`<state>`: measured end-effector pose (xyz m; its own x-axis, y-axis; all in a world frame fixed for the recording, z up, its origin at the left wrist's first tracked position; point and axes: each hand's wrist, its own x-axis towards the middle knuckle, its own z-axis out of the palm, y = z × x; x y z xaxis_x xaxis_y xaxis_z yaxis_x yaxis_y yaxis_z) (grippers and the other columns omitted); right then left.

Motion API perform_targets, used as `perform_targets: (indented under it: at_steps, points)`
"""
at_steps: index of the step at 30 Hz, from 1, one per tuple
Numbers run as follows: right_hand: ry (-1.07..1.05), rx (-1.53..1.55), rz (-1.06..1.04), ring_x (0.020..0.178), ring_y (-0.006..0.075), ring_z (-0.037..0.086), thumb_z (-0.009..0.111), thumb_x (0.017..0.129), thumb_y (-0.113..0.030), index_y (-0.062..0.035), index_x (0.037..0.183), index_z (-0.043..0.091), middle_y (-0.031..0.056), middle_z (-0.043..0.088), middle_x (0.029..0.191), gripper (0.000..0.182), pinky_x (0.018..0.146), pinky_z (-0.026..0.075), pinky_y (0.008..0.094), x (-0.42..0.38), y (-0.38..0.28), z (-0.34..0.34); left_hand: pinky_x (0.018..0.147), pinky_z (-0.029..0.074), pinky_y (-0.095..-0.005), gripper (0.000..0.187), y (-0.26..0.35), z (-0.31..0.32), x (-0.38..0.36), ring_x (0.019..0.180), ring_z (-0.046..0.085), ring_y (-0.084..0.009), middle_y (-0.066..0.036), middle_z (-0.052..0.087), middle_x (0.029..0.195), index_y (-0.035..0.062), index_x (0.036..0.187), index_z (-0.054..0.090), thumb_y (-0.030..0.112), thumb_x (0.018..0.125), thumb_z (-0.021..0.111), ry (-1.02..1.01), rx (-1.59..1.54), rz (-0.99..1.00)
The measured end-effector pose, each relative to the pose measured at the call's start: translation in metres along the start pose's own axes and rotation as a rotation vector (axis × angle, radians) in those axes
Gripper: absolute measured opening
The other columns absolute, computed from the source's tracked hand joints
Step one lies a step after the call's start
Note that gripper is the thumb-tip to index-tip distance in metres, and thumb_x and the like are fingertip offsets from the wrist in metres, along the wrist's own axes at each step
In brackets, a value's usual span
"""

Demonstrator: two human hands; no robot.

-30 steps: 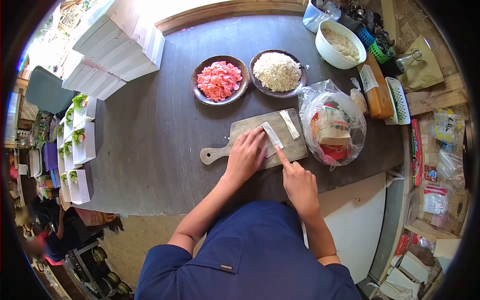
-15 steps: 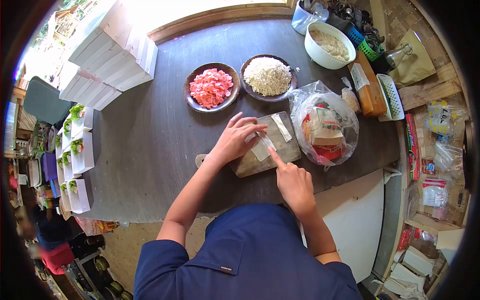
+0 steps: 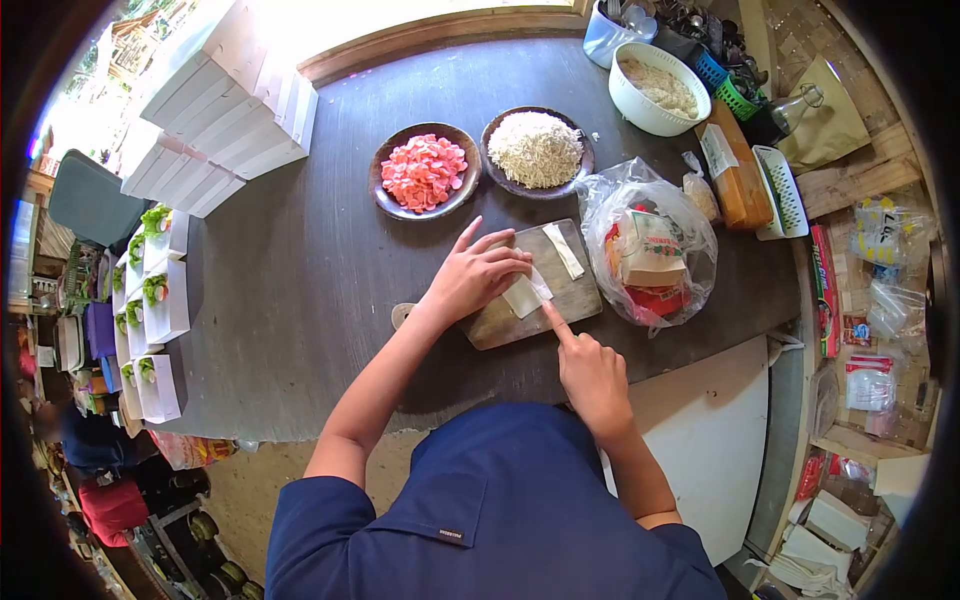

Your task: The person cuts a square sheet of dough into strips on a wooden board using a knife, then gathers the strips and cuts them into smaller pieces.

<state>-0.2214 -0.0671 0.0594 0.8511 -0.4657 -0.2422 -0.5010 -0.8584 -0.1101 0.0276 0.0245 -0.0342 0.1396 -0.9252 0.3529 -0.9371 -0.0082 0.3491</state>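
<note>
A pale, flat strip (image 3: 527, 292) lies on the wooden cutting board (image 3: 492, 328). My left hand (image 3: 473, 280) bends over its far end, fingertips pressing on it and the index finger lifted away. Beside the near end is my right hand (image 3: 592, 372), its index finger stretched forward to the strip's edge and the other fingers curled in. Whatever the curled fingers hold is hidden. A second, narrower whitish piece (image 3: 565, 250) rests at the board's upper right. Behind the board are a dark bowl of pink slices (image 3: 423, 174) and another of whitish shreds (image 3: 534, 148).
A plastic bag of packets (image 3: 648, 255) stands right of the board. A white tub (image 3: 640, 115) and an orange box (image 3: 738, 175) are at the back right. White boxes are stacked (image 3: 225, 120) at the left, near open boxes with greens (image 3: 165, 305). Another person (image 3: 95, 440) is far left.
Both hands stay at the strip with only slight shifts in the fingers. The left index finger is raised a little more. The view has shifted slightly.
</note>
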Motion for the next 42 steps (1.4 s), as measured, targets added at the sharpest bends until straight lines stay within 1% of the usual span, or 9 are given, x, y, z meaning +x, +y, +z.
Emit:
perform_targets:
  at_steps: [3,5,6,8,11,19,30,35,42]
  points:
    - [-0.001,0.009,0.001,0.071,0.0327,0.078,0.058,0.104,-0.013,-0.0357,0.171,0.040,0.0126,0.074,0.085,0.073,0.065,0.064,0.0480,0.000,0.001,-0.001,0.134,0.026,-0.0591,0.031,0.005,-0.003,0.001,0.146,0.058,-0.0226,0.003,0.074,0.137,0.0256,0.127,0.075,0.026,0.097,0.079,-0.022,-0.018,0.006]
    - [0.012,0.012,0.000,0.071,0.0329,0.078,0.057,0.105,-0.015,-0.0356,0.171,0.040,0.0128,0.074,0.084,0.072,0.065,0.064,0.0480,0.002,0.002,-0.002,0.135,0.024,-0.0602,0.031,0.009,-0.011,0.003,0.156,0.046,-0.0300,-0.005,0.060,0.159,0.0234,0.121,0.075,0.030,0.092,0.083,-0.083,-0.143,-0.073]
    - [0.008,0.018,0.006,0.072,0.0331,0.078,0.057,0.105,-0.016,-0.0355,0.171,0.039,0.0128,0.074,0.084,0.071,0.065,0.064,0.0481,0.002,0.002,-0.002,0.135,0.024,-0.0602,0.031,0.009,-0.012,0.005,0.156,0.046,-0.0300,-0.005,0.060,0.159,0.0234,0.121,0.075,0.030,0.092,0.083,-0.084,-0.140,-0.069]
    - [-0.002,0.027,0.014,0.072,0.0334,0.078,0.057,0.106,-0.017,-0.0354,0.171,0.039,0.0129,0.074,0.084,0.070,0.065,0.064,0.0482,0.001,0.001,0.002,0.135,0.020,-0.0608,0.034,0.010,-0.012,0.006,0.164,0.032,-0.0366,-0.010,0.040,0.175,0.0226,0.118,0.074,0.036,0.089,0.085,-0.022,-0.090,-0.072]
    - [-0.011,0.032,0.027,0.073,0.0341,0.078,0.057,0.106,-0.018,-0.0358,0.171,0.039,0.0128,0.074,0.085,0.069,0.067,0.064,0.0487,-0.002,0.002,0.007,0.136,0.017,-0.0603,0.032,0.009,-0.013,0.006,0.166,0.025,-0.0384,-0.010,0.034,0.178,0.0238,0.117,0.074,0.042,0.092,0.082,-0.036,-0.062,-0.080]
    - [0.001,0.031,0.022,0.067,0.0319,0.076,0.064,0.104,-0.021,-0.0377,0.172,0.036,0.0116,0.071,0.083,0.075,0.061,0.063,0.0458,-0.020,0.008,0.004,0.135,0.017,-0.0618,0.031,0.009,-0.010,0.005,0.166,0.025,-0.0395,-0.009,0.036,0.177,0.0262,0.114,0.078,0.040,0.088,0.086,-0.029,-0.045,-0.105]
    - [-0.004,0.006,0.027,0.065,0.0314,0.074,0.062,0.104,-0.018,-0.0383,0.171,0.038,0.0104,0.070,0.081,0.074,0.061,0.062,0.0467,-0.051,0.025,0.003,0.135,0.018,-0.0618,0.030,0.009,-0.009,0.004,0.165,0.027,-0.0387,-0.009,0.040,0.175,0.0260,0.113,0.078,0.039,0.088,0.087,-0.023,-0.043,-0.113]
    - [-0.052,0.056,0.065,0.067,0.0339,0.075,0.063,0.104,-0.018,-0.0391,0.171,0.038,0.0116,0.069,0.080,0.074,0.063,0.062,0.0476,-0.067,0.035,-0.003,0.136,0.017,-0.0614,0.036,0.008,-0.010,0.005,0.165,0.028,-0.0382,-0.009,0.041,0.174,0.0263,0.120,0.078,0.039,0.088,0.088,-0.034,-0.060,-0.108]
    - [0.140,0.354,0.087,0.068,0.0348,0.070,0.067,0.105,-0.022,-0.0377,0.160,0.057,0.0113,0.064,0.079,0.058,0.063,0.057,0.0489,-0.063,0.039,0.008,0.135,0.020,-0.0607,0.041,0.000,-0.006,0.006,0.164,0.031,-0.0379,-0.010,0.046,0.171,0.0217,0.131,0.076,0.035,0.093,0.084,0.031,-0.161,-0.247]
